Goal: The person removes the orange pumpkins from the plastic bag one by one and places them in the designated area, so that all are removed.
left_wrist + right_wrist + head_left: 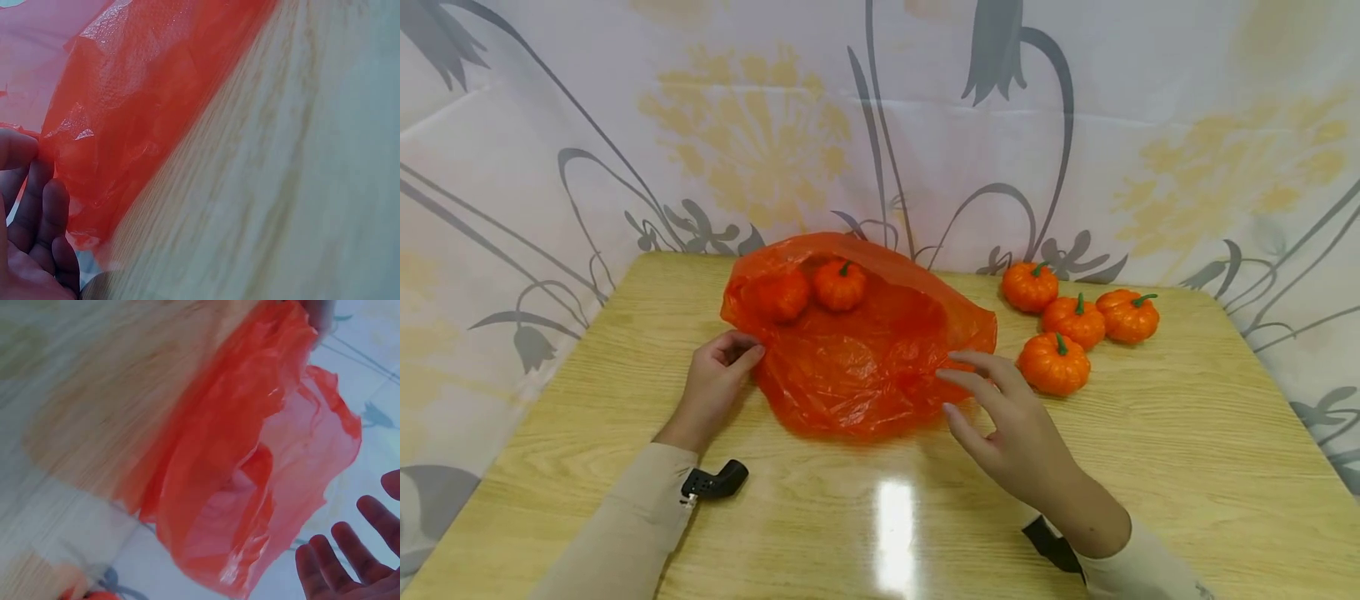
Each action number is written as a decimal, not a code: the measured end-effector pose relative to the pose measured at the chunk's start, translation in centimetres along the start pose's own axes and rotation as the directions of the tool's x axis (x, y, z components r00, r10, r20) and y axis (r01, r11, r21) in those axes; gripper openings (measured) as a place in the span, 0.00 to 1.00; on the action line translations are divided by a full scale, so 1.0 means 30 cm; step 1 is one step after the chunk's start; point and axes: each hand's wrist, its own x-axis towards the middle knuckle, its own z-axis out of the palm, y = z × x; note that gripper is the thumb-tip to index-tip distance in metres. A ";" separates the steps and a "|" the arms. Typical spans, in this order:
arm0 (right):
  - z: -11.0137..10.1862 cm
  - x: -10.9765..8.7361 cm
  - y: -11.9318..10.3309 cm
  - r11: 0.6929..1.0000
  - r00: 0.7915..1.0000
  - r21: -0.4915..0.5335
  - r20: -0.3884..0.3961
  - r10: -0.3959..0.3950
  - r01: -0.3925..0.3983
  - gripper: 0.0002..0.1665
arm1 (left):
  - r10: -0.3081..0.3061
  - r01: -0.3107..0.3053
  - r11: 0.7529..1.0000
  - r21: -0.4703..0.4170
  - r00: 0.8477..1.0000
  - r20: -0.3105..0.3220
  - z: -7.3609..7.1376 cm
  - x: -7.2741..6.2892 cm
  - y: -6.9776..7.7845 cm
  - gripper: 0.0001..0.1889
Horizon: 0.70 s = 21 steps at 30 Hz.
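An orange plastic bag (850, 367) lies on the table with its mouth spread wide. Inside it, at the back left, sit two small pumpkins; one (840, 286) shows plainly, the other (781, 296) through the film. My left hand (722, 375) pinches the bag's left edge between thumb and fingers; the left wrist view shows the film (125, 106) running up from those fingertips. Spread and holding nothing, my right hand (1011, 425) hovers at the bag's right side. In the right wrist view its fingers (350, 556) stand apart from the bag (212, 487).
To the right of the bag, several small orange pumpkins with green stems (1054, 364) stand in a cluster on the wooden table (1187, 467). A flowered cloth (925, 142) hangs behind the table. Black wrist devices (715, 481) are on both arms.
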 end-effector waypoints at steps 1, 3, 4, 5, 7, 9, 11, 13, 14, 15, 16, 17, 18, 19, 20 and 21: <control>0.009 0.009 -0.005 1.000 1.000 -0.003 0.000 -0.006 0.006 0.21 | -0.003 0.003 1.000 -0.001 1.000 0.001 -0.001 0.000 -0.001 0.06; 0.027 0.027 -0.014 1.000 1.000 -0.007 0.002 -0.012 0.012 0.23 | -0.009 0.009 1.000 -0.003 1.000 0.002 -0.001 -0.001 -0.002 0.05; 0.036 0.035 -0.017 1.000 1.000 -0.003 0.010 -0.006 0.006 0.23 | -0.011 0.011 1.000 -0.006 1.000 0.002 -0.001 -0.001 -0.002 0.04; 0.044 0.043 -0.021 1.000 1.000 0.000 0.019 0.002 -0.002 0.23 | -0.012 0.012 1.000 -0.009 1.000 0.001 -0.001 0.000 -0.003 0.04; 0.061 0.060 -0.028 1.000 0.999 0.010 0.038 0.023 -0.023 0.23 | -0.012 0.012 1.000 -0.010 1.000 -0.002 0.000 0.002 -0.004 0.04; 0.077 0.078 -0.034 0.999 0.998 0.021 0.055 0.042 -0.044 0.22 | -0.009 0.009 1.000 -0.013 1.000 -0.003 -0.001 0.004 -0.007 0.04; 0.094 0.097 -0.041 0.998 0.995 0.030 0.075 0.059 -0.061 0.22 | -0.007 0.007 1.000 -0.015 1.000 -0.003 -0.002 0.006 -0.010 0.04; 0.112 0.117 -0.049 0.996 0.993 0.037 0.091 0.072 -0.075 0.23 | -0.002 0.002 1.000 -0.019 1.000 -0.003 -0.002 0.007 -0.012 0.03; 0.122 0.127 -0.052 0.995 0.992 0.045 0.103 0.080 -0.085 0.23 | -0.002 0.002 1.000 -0.023 1.000 -0.005 -0.001 0.007 -0.012 0.02; 0.133 0.136 -0.055 0.994 0.989 0.048 0.117 0.091 -0.097 0.23 | -0.001 0.001 1.000 -0.027 1.000 -0.006 0.000 0.006 -0.013 0.01; 0.146 0.146 -0.057 0.993 0.986 0.053 0.132 0.101 -0.109 0.24 | -0.002 0.002 1.000 -0.030 1.000 -0.007 -0.001 0.006 -0.012 0.01; 0.158 0.157 -0.061 0.991 0.983 0.057 0.145 0.113 -0.122 0.24 | -0.001 0.001 1.000 -0.030 1.000 -0.007 -0.002 0.005 -0.011 0.01; 0.170 0.169 -0.063 0.990 0.980 0.059 0.159 0.120 -0.131 0.24 | -0.001 0.001 0.999 -0.032 1.000 -0.008 -0.003 0.005 -0.010 0.01; 0.183 0.182 -0.066 0.988 0.977 0.064 0.174 0.126 -0.139 0.25 | -0.001 0.001 0.999 -0.032 1.000 -0.006 -0.003 0.004 -0.009 0.02; 0.195 0.196 -0.069 0.987 0.972 0.065 0.193 0.135 -0.150 0.25 | 0.001 -0.001 1.000 -0.030 1.000 -0.004 -0.004 0.004 -0.008 0.01; 0.208 0.212 -0.072 0.986 0.968 0.061 0.211 0.139 -0.155 0.25 | 0.006 -0.006 1.000 -0.027 1.000 -0.001 -0.006 0.004 -0.008 0.01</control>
